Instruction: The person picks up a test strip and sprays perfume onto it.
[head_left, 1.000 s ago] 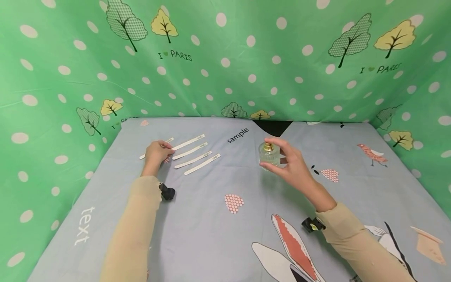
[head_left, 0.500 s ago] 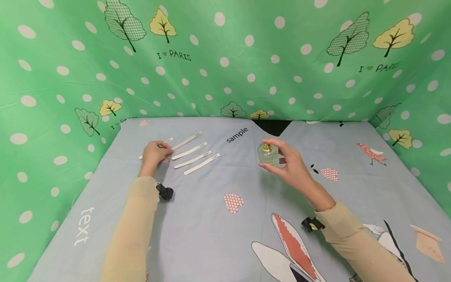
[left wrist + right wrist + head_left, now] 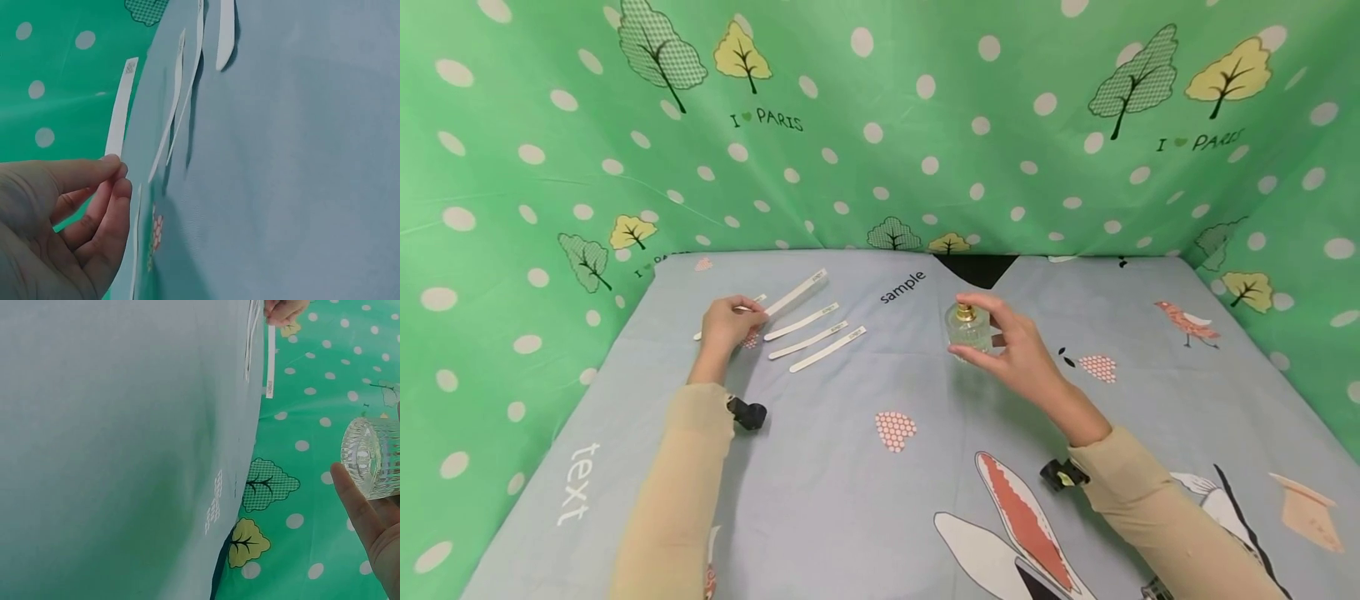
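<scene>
Between thumb and fingers my left hand (image 3: 727, 327) pinches one end of a white perfume test strip (image 3: 122, 106). The strip is raised above the cloth, its printed end pointing up and away. My right hand (image 3: 1018, 350) grips a clear ribbed glass perfume bottle (image 3: 967, 331), held upright above the table. Its forefinger lies over the gold sprayer (image 3: 966, 312), and the thumb supports the bottle low down. In the right wrist view the bottle's thick glass base (image 3: 365, 456) shows, while its top is cut off.
Several more strips (image 3: 829, 350) lie slanted beside the left hand on the grey-blue printed cloth (image 3: 820, 467); one (image 3: 762, 298) is partly hidden behind that hand. A green dotted curtain (image 3: 850, 100) hangs along the back and sides. Each wrist wears a small black camera (image 3: 748, 413).
The strip in my left hand has lifted off the cloth, its far end rising. The right hand stays nearly still with the bottle.
</scene>
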`<state>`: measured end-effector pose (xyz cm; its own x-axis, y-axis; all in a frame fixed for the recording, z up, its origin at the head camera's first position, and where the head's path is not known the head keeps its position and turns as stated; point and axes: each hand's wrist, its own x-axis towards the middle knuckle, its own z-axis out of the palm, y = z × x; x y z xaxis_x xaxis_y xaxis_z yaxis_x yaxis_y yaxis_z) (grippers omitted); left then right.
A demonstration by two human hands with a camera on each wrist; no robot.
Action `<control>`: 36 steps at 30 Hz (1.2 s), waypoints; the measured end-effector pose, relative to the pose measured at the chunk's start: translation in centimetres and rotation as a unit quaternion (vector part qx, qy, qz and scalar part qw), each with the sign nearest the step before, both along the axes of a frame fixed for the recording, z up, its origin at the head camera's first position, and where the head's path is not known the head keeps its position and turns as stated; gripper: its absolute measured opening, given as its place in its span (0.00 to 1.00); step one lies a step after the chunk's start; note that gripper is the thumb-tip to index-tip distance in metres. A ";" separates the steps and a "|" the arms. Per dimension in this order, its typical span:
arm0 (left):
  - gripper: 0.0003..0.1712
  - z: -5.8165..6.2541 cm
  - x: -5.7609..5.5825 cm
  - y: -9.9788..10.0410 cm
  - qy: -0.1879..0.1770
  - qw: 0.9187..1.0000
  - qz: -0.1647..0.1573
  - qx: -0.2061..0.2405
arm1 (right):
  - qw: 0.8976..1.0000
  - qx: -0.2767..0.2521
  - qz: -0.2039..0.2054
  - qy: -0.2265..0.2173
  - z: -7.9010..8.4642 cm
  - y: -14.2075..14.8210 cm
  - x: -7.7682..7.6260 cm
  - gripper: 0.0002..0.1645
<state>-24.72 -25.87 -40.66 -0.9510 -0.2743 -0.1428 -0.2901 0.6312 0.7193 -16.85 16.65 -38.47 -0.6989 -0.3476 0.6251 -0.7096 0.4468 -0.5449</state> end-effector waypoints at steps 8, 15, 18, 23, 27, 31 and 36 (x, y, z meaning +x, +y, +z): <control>0.14 0.8 0.6 0.4 0.018 1.000 -0.007 -0.003 | 1.000 0.001 -0.001 -0.004 0.1 0.1 0.0 0.44; 0.15 1.5 1.1 1.0 0.044 0.999 -0.023 0.009 | 1.000 -0.002 -0.001 -0.009 0.1 0.1 0.0 0.43; 0.14 1.9 1.3 1.4 0.052 0.998 -0.033 0.016 | 1.000 -0.002 -0.001 -0.009 0.1 0.1 0.0 0.43; 0.14 2.7 1.8 2.0 0.054 0.997 -0.046 0.023 | 1.000 -0.004 0.000 -0.005 0.0 0.1 -0.1 0.43; 0.15 3.2 2.2 2.5 0.058 0.996 -0.055 0.024 | 1.000 -0.008 0.002 -0.004 0.0 0.1 -0.1 0.43; 0.14 3.6 2.7 3.0 0.067 0.995 -0.065 0.020 | 1.000 -0.008 0.002 -0.007 0.0 0.1 -0.1 0.43; 0.13 3.9 3.2 3.5 0.075 0.994 -0.076 0.023 | 1.000 -0.003 -0.001 -0.010 0.0 0.1 -0.1 0.43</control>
<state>-21.51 -22.40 -36.73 -0.9923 -0.1233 -0.0061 -0.0825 0.6257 0.7757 -16.93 16.72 -38.48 -0.7118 -0.3418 0.6136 -0.6976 0.4450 -0.5615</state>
